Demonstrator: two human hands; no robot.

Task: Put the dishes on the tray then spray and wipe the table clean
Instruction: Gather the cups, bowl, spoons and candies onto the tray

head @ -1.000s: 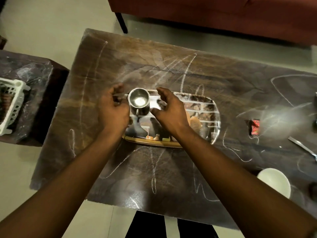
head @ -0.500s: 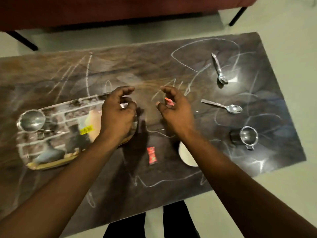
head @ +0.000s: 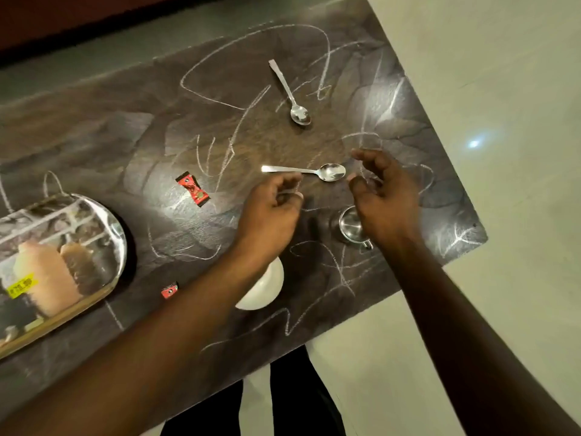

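Note:
The shiny metal tray lies at the table's left edge of view. A steel spoon lies crosswise mid-table, a second spoon farther back. A small steel cup stands partly under my right hand, whose fingers hang loosely curled above it and hold nothing. My left hand hovers just short of the near spoon's handle, fingers curled, empty. A white bowl sits near the front edge, half hidden by my left forearm.
The dark table is covered in white chalk scribbles. A red candy wrapper lies left of my hands, a smaller one near the front. The table's right corner and pale floor are close by.
My view and both hands have swung right, away from the tray and the cup left on it. Both hands now hover by the near spoon and the second cup.

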